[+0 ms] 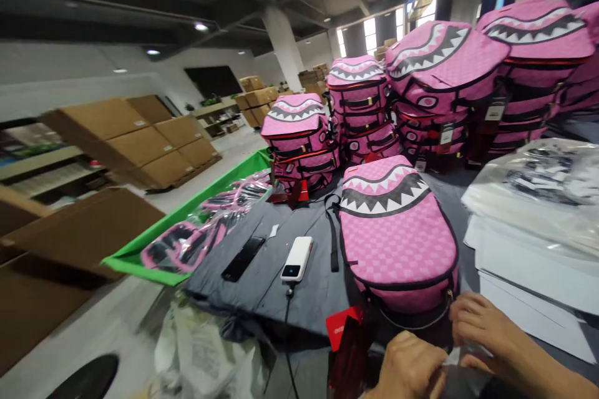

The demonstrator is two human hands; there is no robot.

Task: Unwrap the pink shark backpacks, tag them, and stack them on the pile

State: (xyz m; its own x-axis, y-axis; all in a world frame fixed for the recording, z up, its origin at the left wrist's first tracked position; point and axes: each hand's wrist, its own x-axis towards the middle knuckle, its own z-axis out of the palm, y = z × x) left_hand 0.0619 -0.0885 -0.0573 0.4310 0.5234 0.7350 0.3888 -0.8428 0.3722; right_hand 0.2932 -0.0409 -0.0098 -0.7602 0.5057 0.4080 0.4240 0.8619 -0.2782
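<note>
A pink backpack (397, 230) with a checked pattern and a shark-mouth print lies on the grey cloth-covered table, its near end towards me. Just in front of that end, my left hand (412, 365) is closed, fingers curled. My right hand (484, 330) is closed beside it, close to the backpack's lower right corner. Between the two hands shows a piece of whitish, see-through plastic (453, 356), gripped by both; most of it is hidden by the fingers. A thin cord (412, 328) loops along the backpack's near edge. Left of my hands hangs a red tag (344, 326).
Stacked pink backpacks (358, 100) line the table's far side. A white power bank (297, 259) with a cable and a black phone (243, 259) lie to the left. White sheets and plastic bags (538, 224) are piled right. A green-edged bin (140, 268) holds wrapped pink items.
</note>
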